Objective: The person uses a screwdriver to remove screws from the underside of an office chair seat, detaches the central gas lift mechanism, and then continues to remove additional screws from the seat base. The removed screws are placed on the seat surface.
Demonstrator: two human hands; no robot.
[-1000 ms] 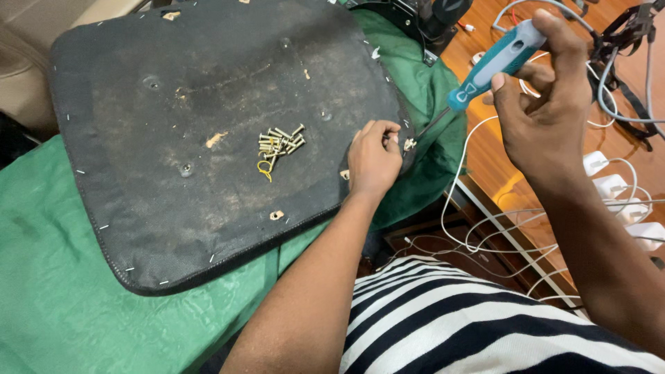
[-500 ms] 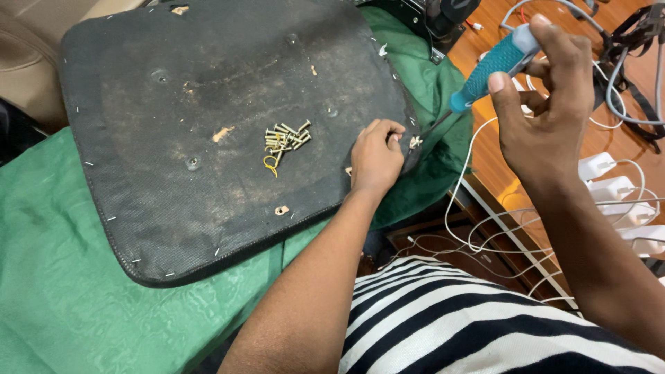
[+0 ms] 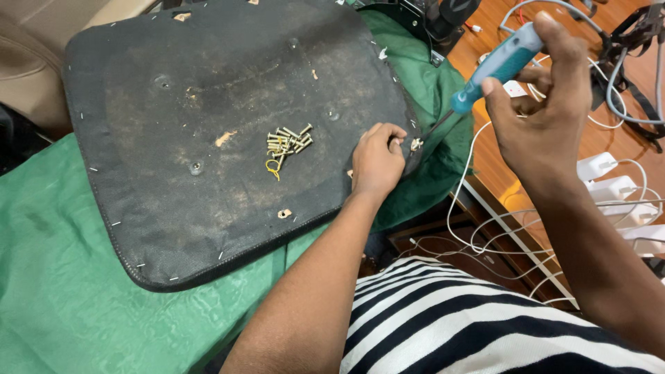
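One black seat panel lay underside up on one green cloth, and it served as the landmark. The left hand rested on the panel's right edge, its grip closed, fingers curled and pressed to the fabric beside a small torn spot. The right hand hovered off the panel's right side, its grip clamped on one teal-handled screwdriver, whose shaft slanted down to that edge. One pile of brass screws sat near the panel's middle (too bunched for an exact count). White cables trailed over the wooden desk right of the panel.
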